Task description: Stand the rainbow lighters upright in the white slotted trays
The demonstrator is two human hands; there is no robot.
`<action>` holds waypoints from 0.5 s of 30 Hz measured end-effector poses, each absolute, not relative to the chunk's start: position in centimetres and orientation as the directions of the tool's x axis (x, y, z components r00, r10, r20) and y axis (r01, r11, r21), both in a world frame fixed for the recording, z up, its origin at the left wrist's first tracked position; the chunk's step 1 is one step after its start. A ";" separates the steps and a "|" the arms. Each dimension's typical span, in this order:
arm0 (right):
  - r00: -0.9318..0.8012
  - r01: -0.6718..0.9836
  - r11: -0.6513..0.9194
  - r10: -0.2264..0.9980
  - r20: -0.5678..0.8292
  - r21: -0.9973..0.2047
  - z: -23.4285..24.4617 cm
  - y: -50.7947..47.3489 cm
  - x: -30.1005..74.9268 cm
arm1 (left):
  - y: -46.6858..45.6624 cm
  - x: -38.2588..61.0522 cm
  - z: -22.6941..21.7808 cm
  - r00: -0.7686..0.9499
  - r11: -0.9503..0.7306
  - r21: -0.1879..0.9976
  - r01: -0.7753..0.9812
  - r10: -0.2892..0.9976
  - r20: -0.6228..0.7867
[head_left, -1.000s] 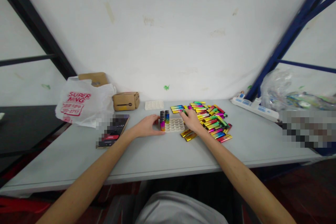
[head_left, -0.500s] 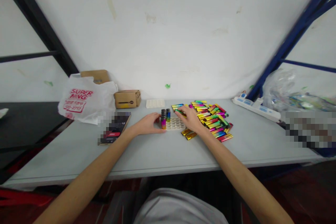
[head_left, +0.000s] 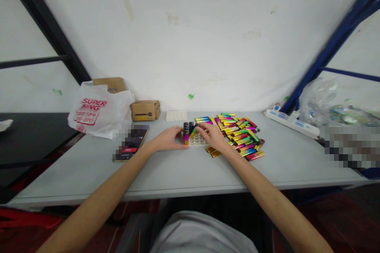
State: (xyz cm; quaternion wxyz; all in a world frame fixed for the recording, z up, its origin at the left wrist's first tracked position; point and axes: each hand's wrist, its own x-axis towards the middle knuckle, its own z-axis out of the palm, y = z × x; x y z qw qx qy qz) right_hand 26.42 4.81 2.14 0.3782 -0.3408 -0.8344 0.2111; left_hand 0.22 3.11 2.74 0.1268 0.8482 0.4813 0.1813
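Observation:
A pale tray with round holes (head_left: 198, 140) lies on the table, with several shiny lighters (head_left: 186, 138) standing upright at its left end. My left hand (head_left: 170, 138) curves around that end, thumb at the front and fingers behind, steadying the tray. Between the fingertips of my right hand (head_left: 212, 135) is a green and yellow lighter (head_left: 193, 131), tilted above the tray beside the standing ones. A loose pile of metallic multicoloured lighters (head_left: 242, 136) spreads to the right of the tray, partly hidden by my right hand.
A second pale tray (head_left: 177, 116) lies near the wall, beside a small cardboard box (head_left: 145, 110). At the left are a white plastic bag (head_left: 99, 110) and a phone (head_left: 132, 142). A white power strip (head_left: 292, 122) lies at the back right, near clear plastic bags (head_left: 317, 95).
My right hand has brought the green and yellow lighter left from the pile side to the standing lighters, turning it more upright. My left hand stays at the tray's left end.

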 end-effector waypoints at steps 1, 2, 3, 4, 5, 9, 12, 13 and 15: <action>-0.493 0.443 0.681 0.728 0.476 -0.583 2.1 4.8 26.4 | 3.1 0.2 2.7 0.470 -0.503 0.391 0.771 0.863 0.184; -0.505 0.477 0.687 0.724 0.469 -0.547 2.2 4.9 26.4 | 3.1 0.2 2.7 0.470 -0.502 0.392 0.771 0.864 0.181; -0.519 0.509 0.696 0.718 0.464 -0.507 2.2 5.0 26.5 | 3.1 0.2 2.7 0.470 -0.501 0.393 0.772 0.864 0.180; -0.533 0.536 0.704 0.710 0.459 -0.466 2.3 5.1 26.5 | 3.1 0.2 2.8 0.469 -0.500 0.394 0.771 0.865 0.179; -0.546 0.560 0.709 0.705 0.454 -0.428 2.4 5.1 26.6 | 3.1 0.2 2.8 0.468 -0.500 0.395 0.770 0.865 0.181; -0.576 0.658 0.699 0.706 0.412 -0.278 2.9 4.8 26.4 | 3.2 0.2 2.7 0.468 -0.502 0.396 0.768 0.864 0.187; -0.576 0.728 0.664 0.728 0.373 -0.172 3.2 3.9 25.5 | 3.3 0.2 2.6 0.475 -0.509 0.382 0.771 0.860 0.188; -0.572 0.743 0.652 0.736 0.363 -0.149 3.2 3.7 25.2 | 3.3 0.2 2.5 0.475 -0.510 0.379 0.772 0.860 0.189; -0.564 0.758 0.640 0.740 0.368 -0.125 3.2 3.5 24.8 | 3.3 0.2 2.5 0.473 -0.508 0.382 0.772 0.861 0.187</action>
